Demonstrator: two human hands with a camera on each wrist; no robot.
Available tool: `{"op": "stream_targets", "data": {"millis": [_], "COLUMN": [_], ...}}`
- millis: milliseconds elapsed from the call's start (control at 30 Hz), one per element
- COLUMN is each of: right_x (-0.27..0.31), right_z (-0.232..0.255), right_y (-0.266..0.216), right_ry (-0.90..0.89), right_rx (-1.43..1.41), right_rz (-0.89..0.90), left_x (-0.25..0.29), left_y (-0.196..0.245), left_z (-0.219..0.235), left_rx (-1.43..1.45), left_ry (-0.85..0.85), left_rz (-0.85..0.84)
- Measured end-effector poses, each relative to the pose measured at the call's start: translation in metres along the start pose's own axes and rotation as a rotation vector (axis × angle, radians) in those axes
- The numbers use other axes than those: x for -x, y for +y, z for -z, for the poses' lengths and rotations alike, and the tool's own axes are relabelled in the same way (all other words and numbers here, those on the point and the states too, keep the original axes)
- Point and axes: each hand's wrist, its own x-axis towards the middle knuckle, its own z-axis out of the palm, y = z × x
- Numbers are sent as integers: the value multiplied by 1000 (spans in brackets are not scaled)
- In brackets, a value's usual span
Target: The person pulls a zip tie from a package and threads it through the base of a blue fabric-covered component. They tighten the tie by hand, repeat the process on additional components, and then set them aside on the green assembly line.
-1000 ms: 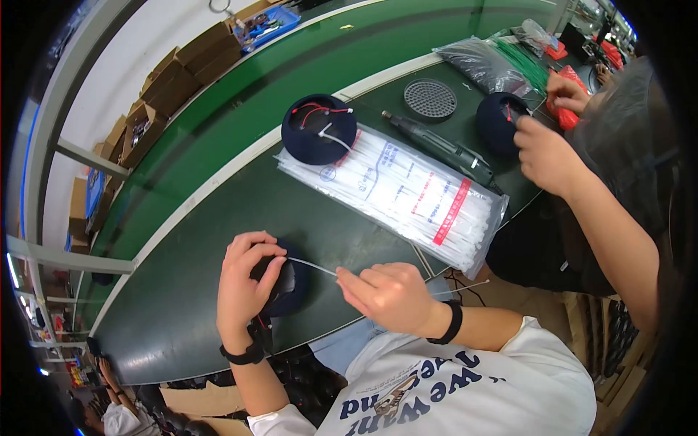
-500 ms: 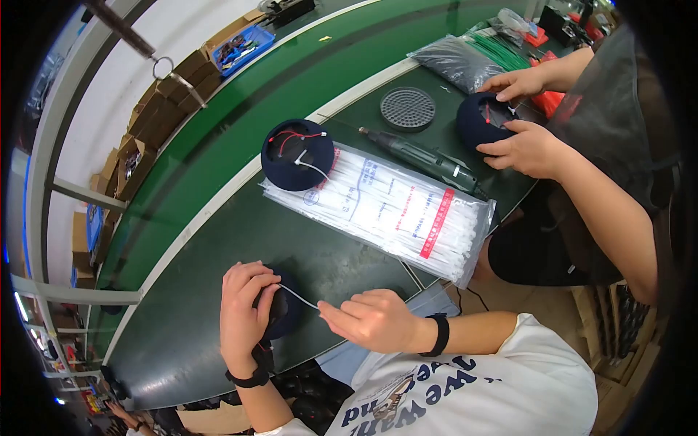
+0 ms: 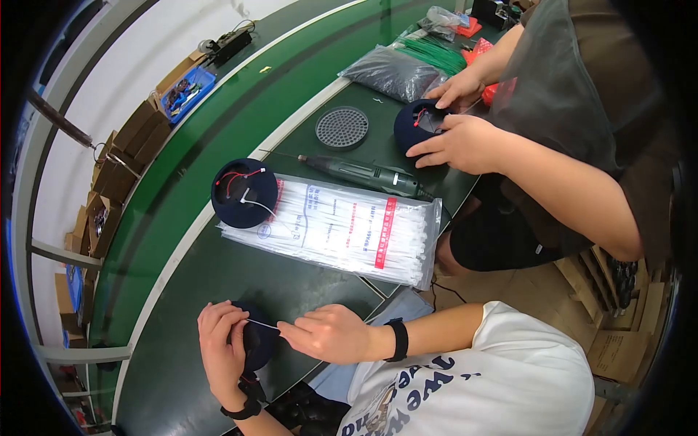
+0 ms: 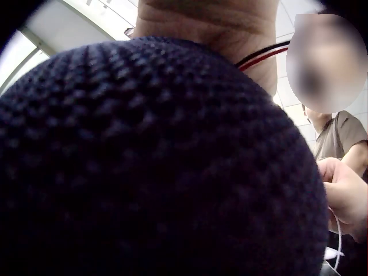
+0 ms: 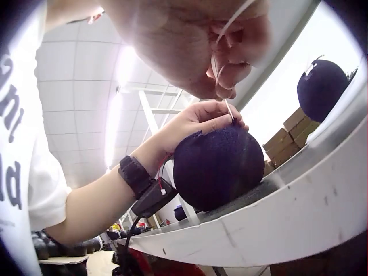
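A navy knitted ball (image 3: 257, 349) rests on the dark green tabletop (image 3: 178, 367), and it fills much of the left wrist view (image 4: 161, 161). My left hand (image 3: 220, 347) grips its upper edge, fingers and thumb bent over the rim beside a thin white cable tie (image 3: 263, 324). Pinched in my right hand (image 3: 325, 334), just right of the ball, the tie is stretched between both hands. The right wrist view shows my left hand (image 5: 195, 122) on top of the ball (image 5: 218, 167) and the tie running up into my right hand (image 5: 184, 46). The ball's opening is mostly hidden.
Another navy ball (image 3: 243, 195) sits on the left end of a bag of white ties (image 3: 334, 229). Behind lie a green rotary tool (image 3: 363, 174) and a perforated disc (image 3: 342, 128). At right, another person's hands (image 3: 465, 142) hold a third ball (image 3: 408, 131).
The head view has shifted, so the table items appear farther left. My hands keep their hold on ball and tie. The other person now has both hands on their ball.
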Motion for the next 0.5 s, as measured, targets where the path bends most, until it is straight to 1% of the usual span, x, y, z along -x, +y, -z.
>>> {"op": "stream_targets", "data": {"millis": [67,167,367,433,500], "right_x": [-1,-2,-8,-19,-19], "right_z": [2,-5,-12,-8,-8], "right_y": [-1,-1,-8,-7,-13], "right_ry": [-10,27,-6,-27,-46], "right_rx": [-4,-10,-30,-57,-96], "right_rz": [-21,-26,-72,-108,-170], "left_x": [1,1,2,4,7], "left_y": [1,2,1,-3,0], "left_z": [1,-1,-2,-3,-2], "left_rx": [1,-6,-8,-9,-4], "left_ry": [7,13,13,24,11], "left_rz": [0,-3,-21,-10,-7]}}
